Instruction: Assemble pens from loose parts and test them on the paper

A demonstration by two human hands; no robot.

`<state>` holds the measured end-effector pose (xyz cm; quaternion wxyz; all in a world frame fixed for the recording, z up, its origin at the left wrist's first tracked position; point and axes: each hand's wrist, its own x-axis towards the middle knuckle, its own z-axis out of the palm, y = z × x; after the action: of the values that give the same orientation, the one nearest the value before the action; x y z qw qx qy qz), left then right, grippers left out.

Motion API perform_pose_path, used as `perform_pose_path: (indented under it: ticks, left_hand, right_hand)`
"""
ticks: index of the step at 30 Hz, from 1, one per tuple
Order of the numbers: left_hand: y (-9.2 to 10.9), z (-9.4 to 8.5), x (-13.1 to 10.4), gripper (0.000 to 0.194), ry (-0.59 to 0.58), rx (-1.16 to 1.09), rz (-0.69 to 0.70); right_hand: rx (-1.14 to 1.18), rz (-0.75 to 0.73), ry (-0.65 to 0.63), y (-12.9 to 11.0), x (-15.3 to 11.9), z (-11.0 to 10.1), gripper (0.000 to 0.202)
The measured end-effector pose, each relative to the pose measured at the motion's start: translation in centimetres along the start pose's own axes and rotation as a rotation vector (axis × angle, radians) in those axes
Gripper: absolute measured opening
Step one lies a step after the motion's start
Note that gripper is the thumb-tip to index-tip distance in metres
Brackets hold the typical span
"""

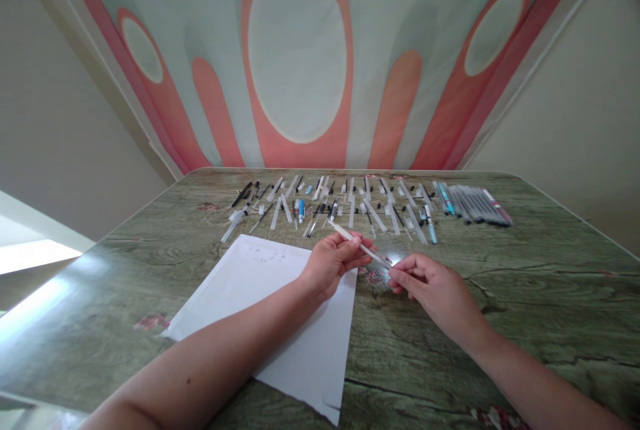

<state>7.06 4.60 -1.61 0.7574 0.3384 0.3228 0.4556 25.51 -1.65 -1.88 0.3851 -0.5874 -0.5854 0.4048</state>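
A slim white pen [367, 250] is held slantwise above the table, between both hands. My left hand [336, 260] is closed around its barrel, thumb on top, over the right edge of a white paper sheet [300, 363]. At the pen's lower right end, the fingertips of my right hand [430, 283] are pinched together. Small faint marks show near the paper's top edge. Beyond the hands lie two rows of pen parts [351, 211]: clear barrels, dark refills and small caps.
On the right of the wood-patterned table [500, 323] is a group of pens [475, 205] lying side by side. A blue pen part [301, 210] lies among the loose parts. Behind the table hangs a patterned cloth [367, 83].
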Motion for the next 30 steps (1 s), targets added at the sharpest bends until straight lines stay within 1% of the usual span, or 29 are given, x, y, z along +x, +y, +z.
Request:
perform_pose_path:
  ticks: [4, 12, 16, 22, 26, 28, 30]
  left_hand:
    - [-0.01, 0.10, -0.06, 0.013, 0.009, -0.021, -0.020]
    - [0.26, -0.20, 0.11, 0.013, 0.015, -0.044, -0.016]
    - [0.13, -0.11, 0.09, 0.016, 0.015, -0.016, -0.026]
    - [-0.03, -0.28, 0.37, 0.026, 0.092, 0.052, -0.004]
    - [-0.07, -0.27, 0.39, 0.028, 0.083, 0.052, 0.001]
    - [-0.08, -0.27, 0.37, 0.028, 0.074, 0.053, 0.011]
    - [-0.10, -0.30, 0.37, 0.026, 0.067, 0.058, 0.024]
  right_hand:
    - [-0.073, -0.058, 0.048, -0.38, -0.16, 0.06, 0.022]
    - [-0.096, -0.091, 0.052, -0.46, -0.25, 0.02, 0.022]
    - [-0.088, -0.101, 0.054, -0.47, -0.28, 0.11, 0.021]
    - [-0.203, -0.144, 0.097, -0.88, -0.48, 0.04, 0.017]
    - [-0.211, -0.149, 0.113, -0.69, -0.49, 0.05, 0.019]
    - [-0.190, -0.140, 0.102, -0.50, -0.45, 0.05, 0.022]
    - [-0.161, -0.127, 0.052, -0.36, -0.41, 0.06, 0.025]
